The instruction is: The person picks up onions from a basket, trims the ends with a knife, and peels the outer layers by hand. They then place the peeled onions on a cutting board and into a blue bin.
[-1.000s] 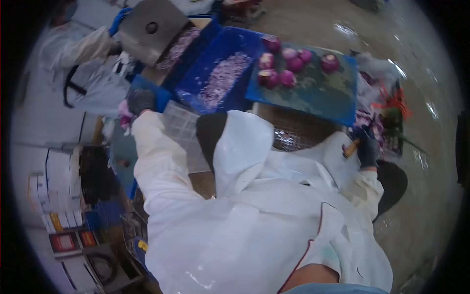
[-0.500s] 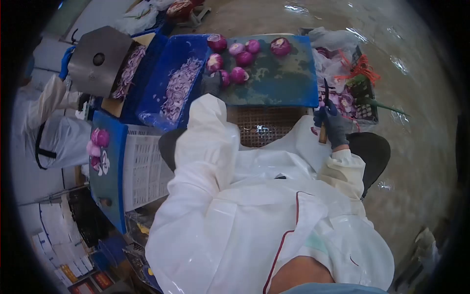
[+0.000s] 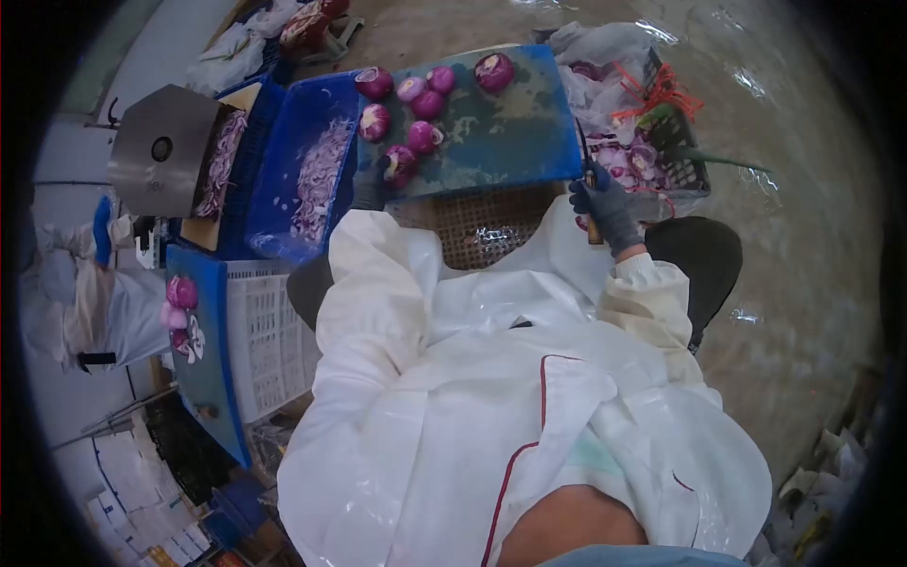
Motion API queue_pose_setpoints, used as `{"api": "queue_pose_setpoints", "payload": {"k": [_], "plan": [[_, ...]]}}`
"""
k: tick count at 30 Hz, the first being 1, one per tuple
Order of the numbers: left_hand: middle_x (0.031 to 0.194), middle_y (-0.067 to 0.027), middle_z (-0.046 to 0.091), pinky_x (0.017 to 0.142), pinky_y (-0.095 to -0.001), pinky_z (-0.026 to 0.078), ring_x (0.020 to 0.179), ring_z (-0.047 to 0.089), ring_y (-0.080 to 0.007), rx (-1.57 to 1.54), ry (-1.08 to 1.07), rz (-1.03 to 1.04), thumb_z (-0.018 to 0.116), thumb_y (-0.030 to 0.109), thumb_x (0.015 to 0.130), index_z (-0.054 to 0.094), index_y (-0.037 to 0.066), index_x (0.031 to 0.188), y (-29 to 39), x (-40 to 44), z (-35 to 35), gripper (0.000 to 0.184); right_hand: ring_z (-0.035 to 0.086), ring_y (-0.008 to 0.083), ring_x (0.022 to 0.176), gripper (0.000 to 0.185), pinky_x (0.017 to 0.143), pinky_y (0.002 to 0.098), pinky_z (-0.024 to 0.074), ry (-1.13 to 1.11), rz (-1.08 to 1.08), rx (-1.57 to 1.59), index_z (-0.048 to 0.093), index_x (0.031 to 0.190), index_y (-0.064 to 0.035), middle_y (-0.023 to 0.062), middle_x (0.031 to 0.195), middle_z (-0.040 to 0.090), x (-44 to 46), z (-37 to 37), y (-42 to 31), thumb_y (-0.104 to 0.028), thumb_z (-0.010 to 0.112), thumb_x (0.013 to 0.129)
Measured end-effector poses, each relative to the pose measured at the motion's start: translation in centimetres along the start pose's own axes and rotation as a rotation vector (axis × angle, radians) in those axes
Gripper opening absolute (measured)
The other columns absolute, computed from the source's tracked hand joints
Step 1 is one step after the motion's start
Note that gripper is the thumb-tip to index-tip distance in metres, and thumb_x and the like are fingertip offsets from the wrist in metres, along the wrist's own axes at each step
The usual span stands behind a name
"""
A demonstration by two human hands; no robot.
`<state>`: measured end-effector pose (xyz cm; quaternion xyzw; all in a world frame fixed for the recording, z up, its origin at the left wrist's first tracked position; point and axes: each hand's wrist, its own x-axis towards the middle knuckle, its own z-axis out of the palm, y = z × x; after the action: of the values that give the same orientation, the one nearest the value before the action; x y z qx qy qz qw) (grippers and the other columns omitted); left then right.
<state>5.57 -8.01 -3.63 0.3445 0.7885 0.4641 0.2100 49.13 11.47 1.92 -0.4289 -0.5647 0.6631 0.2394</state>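
My left hand (image 3: 369, 185), in a grey glove, is at the near left corner of the blue-green cutting board (image 3: 520, 123). Its fingers curl against the side of a peeled red onion (image 3: 401, 166); part of the grip is hidden. Several more red onions (image 3: 494, 73) lie on the board, mostly to the left. Off the board's near right corner, my right hand (image 3: 609, 210), gloved too, is closed round the wooden handle of a knife (image 3: 593, 230). The dark blade points up and away from me.
Left of the board stands a blue bin (image 3: 269, 203) with sliced onion (image 3: 321, 175), beside a metal slicer (image 3: 165, 151). A black crate (image 3: 694, 180) with onions and plastic is on the right. A brown woven basket (image 3: 482, 231) sits below the board. Another person's blue-gloved hand (image 3: 101, 231) shows far left.
The view has shifted, moving the scene left. My left hand and the onion beside it have come nearer to me along the board's left side. My right hand still holds the knife.
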Motion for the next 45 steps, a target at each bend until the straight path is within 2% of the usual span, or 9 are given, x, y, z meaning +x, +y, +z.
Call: {"api": "queue_pose_setpoints", "payload": {"k": [7,9,12,15,18,25,33,39,45], "plan": [[0.108,-0.0124,0.062,0.08,-0.0363,0.053,0.092,0.063,-0.0265,-0.473,0.049,-0.264,0.081,0.017,0.07,0.052,0.002,0.123,4.2,-3.4,3.2,0.063,0.066,0.0158,0.067,0.038,0.057,0.0312,0.0527,-0.029,-0.022,-0.239,0.052,0.124,-0.0073,0.0103,0.082,0.065,-1.6,1.8,-1.2,-0.018,0.062,0.089],[0.109,-0.0148,0.062,0.086,-0.0382,0.05,0.096,0.063,-0.0298,-0.168,0.115,0.083,0.083,0.027,0.066,0.054,0.002,0.123,2.3,-2.6,4.8,0.068,0.067,0.0226,0.075,0.039,0.065,0.0357,0.0534,-0.031,-0.093,-0.329,0.052,0.125,-0.0068,0.0139,0.089,0.066,-1.4,1.8,0.1,-0.016,0.062,0.088],[0.121,-0.0152,0.056,0.094,-0.0408,0.047,0.112,0.056,-0.0294,0.546,0.091,0.143,0.087,0.03,0.059,0.042,0.004,0.135,7.8,-4.8,5.0,0.092,0.065,0.0337,0.09,0.042,0.078,0.0418,0.0514,-0.022,-0.255,-0.467,0.051,0.127,-0.0063,0.0191,0.102,0.065,-0.2,1.6,3.1,-0.012,0.061,0.086],[0.126,-0.0169,0.053,0.099,-0.0441,0.043,0.116,0.053,-0.0321,0.537,0.105,0.106,0.09,0.036,0.051,0.041,0.006,0.135,9.1,-5.5,5.3,0.102,0.06,0.0393,0.099,0.046,0.086,0.0443,0.0486,-0.038,-0.389,-0.492,0.051,0.128,-0.0067,0.0204,0.11,0.062,-0.8,2.4,2.2,-0.01,0.06,0.084],[0.125,-0.0177,0.052,0.099,-0.0432,0.043,0.115,0.053,-0.0324,0.402,-0.021,0.045,0.091,0.034,0.05,0.04,0.006,0.134,11.2,-6.6,6.4,0.102,0.059,0.0386,0.099,0.048,0.084,0.0442,0.049,-0.029,-0.612,-0.557,0.051,0.13,-0.0091,0.0187,0.111,0.061,-2.5,2.5,0.3,-0.009,0.06,0.082],[0.117,-0.0121,0.055,0.097,-0.037,0.043,0.11,0.055,-0.0263,0.218,-0.086,0.436,0.089,0.024,0.058,0.043,0.007,0.128,18.5,-8.5,11.9,0.085,0.058,0.0358,0.087,0.057,0.076,0.0439,0.0478,-0.096,-0.855,-0.754,0.05,0.135,-0.0146,0.0182,0.097,0.059,-4.8,1.8,-4.1,-0.004,0.06,0.08],[0.118,-0.0092,0.055,0.094,-0.037,0.046,0.107,0.055,-0.0229,-0.008,-0.374,0.337,0.086,0.019,0.062,0.043,0.007,0.127,26.3,-9.3,14.2,0.079,0.059,0.0322,0.085,0.057,0.073,0.0442,0.0479,0.078,-1.003,-0.915,0.052,0.132,-0.0175,0.0134,0.094,0.06,-3.6,-1.3,-3.8,-0.012,0.065,0.077],[0.119,-0.0084,0.055,0.093,-0.0347,0.049,0.109,0.055,-0.0244,-0.019,-0.439,0.293,0.083,0.004,0.06,0.043,0.009,0.13,25.3,-6.9,17.7,0.081,0.059,0.0314,0.081,0.06,0.071,0.0449,0.0468,0.287,-0.802,-0.856,0.051,0.134,-0.0174,0.0133,0.09,0.061,-3.5,-3.8,-4.2,-0.009,0.064,0.076],[0.123,-0.0094,0.053,0.089,-0.0361,0.055,0.115,0.054,-0.0232,-0.409,-0.568,0.099,0.081,-0.002,0.057,0.044,0.008,0.131,29.0,-7.6,16.6,0.083,0.064,0.0329,0.093,0.046,0.081,0.0415,0.0495,0.563,-0.197,-0.72,0.055,0.129,-0.0092,0.0172,0.106,0.065,-0.7,-8.5,-1.1,-0.003,0.055,0.083]]}}
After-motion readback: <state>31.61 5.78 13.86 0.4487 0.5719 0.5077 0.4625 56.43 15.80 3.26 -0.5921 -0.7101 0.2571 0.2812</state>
